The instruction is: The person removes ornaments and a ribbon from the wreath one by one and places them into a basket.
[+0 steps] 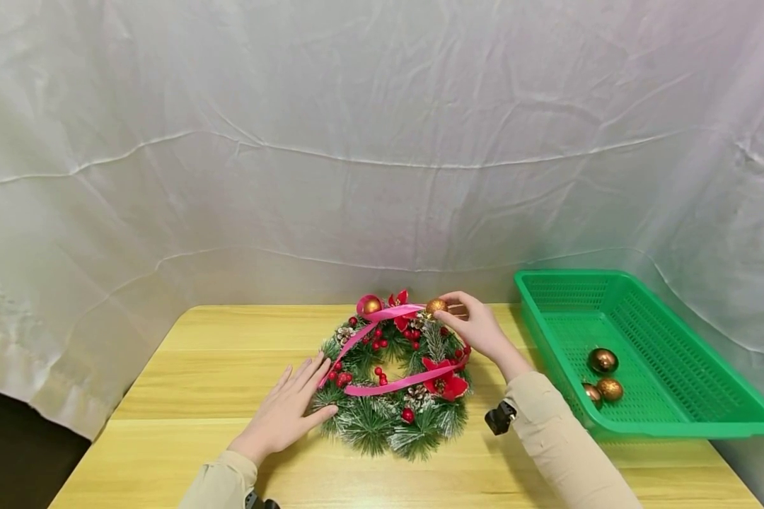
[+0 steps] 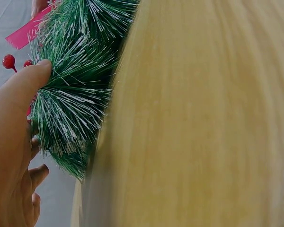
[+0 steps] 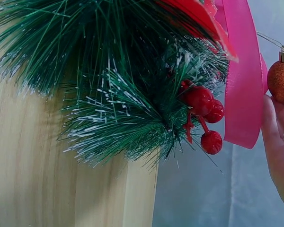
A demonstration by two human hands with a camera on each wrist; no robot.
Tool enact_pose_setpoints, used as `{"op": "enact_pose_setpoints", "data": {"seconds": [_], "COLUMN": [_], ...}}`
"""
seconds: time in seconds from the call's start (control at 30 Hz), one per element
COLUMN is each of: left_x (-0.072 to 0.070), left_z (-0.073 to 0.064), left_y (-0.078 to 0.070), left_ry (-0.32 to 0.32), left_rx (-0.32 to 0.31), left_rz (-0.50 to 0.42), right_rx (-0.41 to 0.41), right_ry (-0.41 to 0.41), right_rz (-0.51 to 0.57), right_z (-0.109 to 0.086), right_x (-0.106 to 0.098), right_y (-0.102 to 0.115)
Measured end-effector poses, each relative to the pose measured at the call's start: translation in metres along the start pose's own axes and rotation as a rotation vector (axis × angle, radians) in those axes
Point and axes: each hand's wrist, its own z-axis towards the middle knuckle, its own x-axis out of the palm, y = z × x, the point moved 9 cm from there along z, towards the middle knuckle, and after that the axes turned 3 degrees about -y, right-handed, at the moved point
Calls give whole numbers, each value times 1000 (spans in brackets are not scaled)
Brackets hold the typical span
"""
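Observation:
A green Christmas wreath (image 1: 391, 431) lies on the wooden table, trimmed with pink ribbon (image 1: 395, 385), red poinsettias (image 1: 447, 384), pine cones and red berries. At its far right edge my right hand (image 1: 477, 329) pinches a glittery copper bauble (image 1: 437, 305) between thumb and fingers. The right wrist view shows this bauble (image 3: 281, 80) with its cap and thin hanging loop beside the ribbon. My left hand (image 1: 286, 413) rests against the wreath's left side, fingers extended, thumb on the needles (image 2: 71, 90). A shiny gold bauble (image 1: 372, 305) sits at the wreath's far left.
A green plastic basket (image 1: 681, 428) stands on the right of the table, holding a dark shiny bauble (image 1: 603, 360), a glittery copper bauble (image 1: 610, 389) and another partly hidden one (image 1: 591, 394). A pale curtain (image 1: 382, 212) hangs behind the wooden table (image 1: 184, 396).

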Motion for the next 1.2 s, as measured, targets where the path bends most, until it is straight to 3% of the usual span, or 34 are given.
{"op": "enact_pose_setpoints", "data": {"seconds": [0.7, 1.0, 1.2], "left_x": [-2, -3, -2], "left_z": [-1, -1, 0], "left_y": [-1, -2, -1], "left_ry": [5, 7, 9], "left_rx": [-7, -8, -7], "left_rz": [-22, -20, -14], "right_rx": [34, 45, 86], "right_ry": [-6, 30, 60], "right_rz": [-10, 142, 387], "right_z": [-5, -8, -15], "right_x": [-4, -6, -13], "right_y": [-1, 5, 8]}}
